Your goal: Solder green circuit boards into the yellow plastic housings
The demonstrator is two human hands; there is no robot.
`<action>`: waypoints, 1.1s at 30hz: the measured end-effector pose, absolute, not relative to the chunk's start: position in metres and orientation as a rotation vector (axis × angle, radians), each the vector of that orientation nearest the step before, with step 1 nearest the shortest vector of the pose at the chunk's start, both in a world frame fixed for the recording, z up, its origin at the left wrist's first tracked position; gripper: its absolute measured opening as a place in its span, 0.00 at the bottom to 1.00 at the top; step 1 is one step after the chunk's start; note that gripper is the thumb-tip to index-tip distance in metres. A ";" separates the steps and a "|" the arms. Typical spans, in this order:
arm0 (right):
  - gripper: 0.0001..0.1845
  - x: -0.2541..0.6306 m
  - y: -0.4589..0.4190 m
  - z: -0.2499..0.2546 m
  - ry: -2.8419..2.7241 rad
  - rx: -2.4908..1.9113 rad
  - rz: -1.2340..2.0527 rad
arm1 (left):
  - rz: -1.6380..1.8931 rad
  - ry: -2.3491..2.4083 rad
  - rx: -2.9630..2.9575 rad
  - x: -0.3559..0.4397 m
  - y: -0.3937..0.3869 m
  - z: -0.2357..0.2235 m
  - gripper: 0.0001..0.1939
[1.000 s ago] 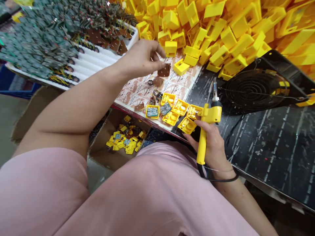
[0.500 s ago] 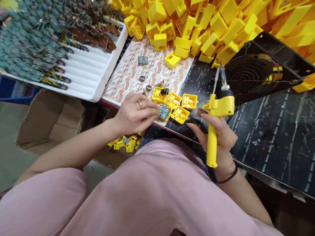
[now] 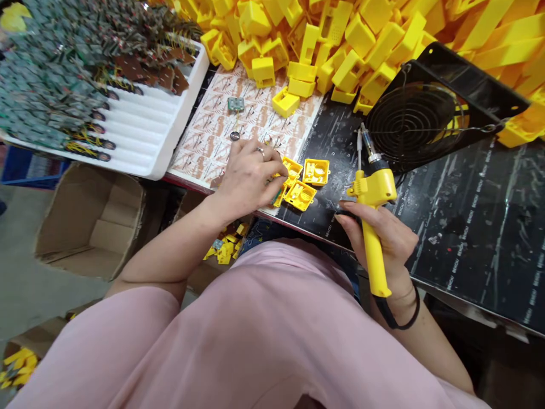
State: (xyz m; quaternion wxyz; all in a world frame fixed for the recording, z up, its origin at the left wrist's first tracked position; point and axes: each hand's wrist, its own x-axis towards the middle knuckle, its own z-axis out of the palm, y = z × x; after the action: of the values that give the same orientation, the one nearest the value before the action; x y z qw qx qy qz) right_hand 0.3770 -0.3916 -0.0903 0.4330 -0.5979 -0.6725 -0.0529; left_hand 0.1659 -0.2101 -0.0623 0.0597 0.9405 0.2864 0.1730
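My right hand [image 3: 385, 238] grips a yellow soldering gun [image 3: 374, 238], its metal tip pointing up and away beside a black fan. Over a small cluster of open yellow plastic housings, my left hand [image 3: 251, 176] has its fingers bent downward; whatever is between the fingertips is hidden. One housing [image 3: 300, 196] and another housing [image 3: 316, 171] lie with their open sides up, just right of my left fingers. A sliver of green board shows under those fingers. Farther back, a small green circuit board [image 3: 235, 104] is wired to a round black part [image 3: 234, 136].
A white foam tray [image 3: 159, 142] at left carries many wired circuit boards. Yellow housings [image 3: 264, 71] are piled along the back. The black fan [image 3: 409, 125] stands behind the soldering gun. Below the bench edge are a cardboard box [image 3: 106, 221] and yellow parts [image 3: 227, 250].
My left hand has moved up and over the left housings, covering the board and round black part seen there before. The soldering gun stays in my right hand. The view has shifted slightly.
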 end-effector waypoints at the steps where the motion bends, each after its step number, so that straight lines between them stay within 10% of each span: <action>1: 0.15 0.377 -0.393 -0.092 -1.674 -1.495 -0.116 | 0.531 0.822 2.789 0.162 -0.210 -0.061 0.13; 7: 0.35 0.379 -0.402 -0.097 -1.451 -1.564 -0.243 | 0.356 0.788 2.592 0.152 -0.200 -0.048 0.11; 20: 0.11 0.385 -0.405 -0.086 -0.973 -1.414 -0.139 | 0.319 0.722 2.902 0.184 -0.212 -0.062 0.13; 33: 0.14 0.369 -0.407 -0.074 -1.623 -1.385 -0.140 | 0.333 0.753 2.897 0.187 -0.213 -0.067 0.12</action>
State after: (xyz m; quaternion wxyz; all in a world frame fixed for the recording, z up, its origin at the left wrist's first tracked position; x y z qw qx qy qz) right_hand 0.3687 -0.4073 -0.0740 0.4810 -0.5680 -0.6653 -0.0574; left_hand 0.1869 -0.2130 -0.0667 0.0650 0.9598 0.2496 0.1104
